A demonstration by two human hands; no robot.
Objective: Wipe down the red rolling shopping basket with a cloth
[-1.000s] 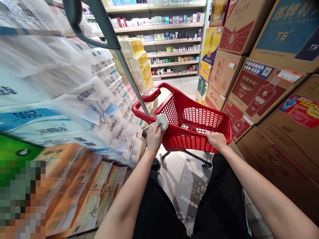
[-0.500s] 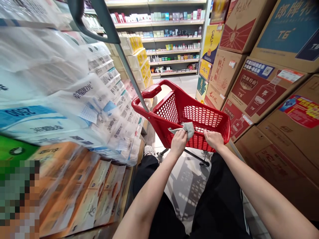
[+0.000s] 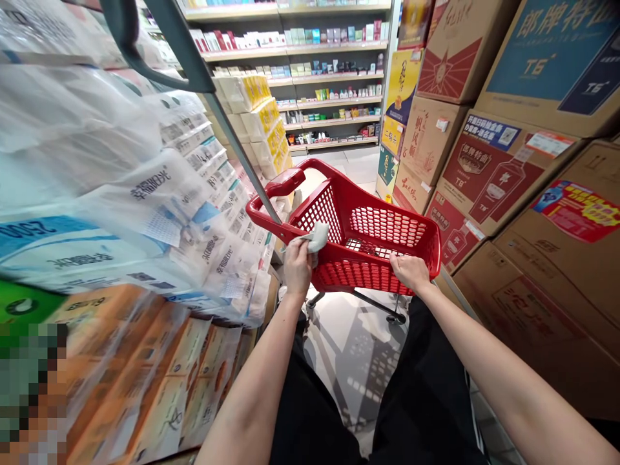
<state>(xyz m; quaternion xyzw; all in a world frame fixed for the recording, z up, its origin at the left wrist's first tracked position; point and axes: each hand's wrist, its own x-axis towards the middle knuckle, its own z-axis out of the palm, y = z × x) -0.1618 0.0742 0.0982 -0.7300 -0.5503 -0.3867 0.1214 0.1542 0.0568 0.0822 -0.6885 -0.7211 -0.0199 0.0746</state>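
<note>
In front of me stands a red plastic shopping cart (image 3: 397, 223) with perforated basket walls and a grey pole rising at its left end. My left hand (image 3: 297, 268) is closed around a pale grey-green cloth (image 3: 318, 237), which lies against the near rim toward the cart's left end. Farther right along the same rim, my right hand (image 3: 411, 272) grips the edge with its fingers wrapped over it. Through the holes I see no goods inside the basket.
Plastic-wrapped tissue packs (image 3: 159, 194) are stacked on the left, above orange packages (image 3: 126, 361). Cardboard cartons (image 3: 504, 174) rise close on the right. Shelves of small boxes and bottles (image 3: 334, 58) stand at the far end. Tiled floor (image 3: 349, 361) shows between my legs.
My left hand has slid leftward along the near rim with the cloth. My right hand keeps its hold on the rim. The view has shifted slightly.
</note>
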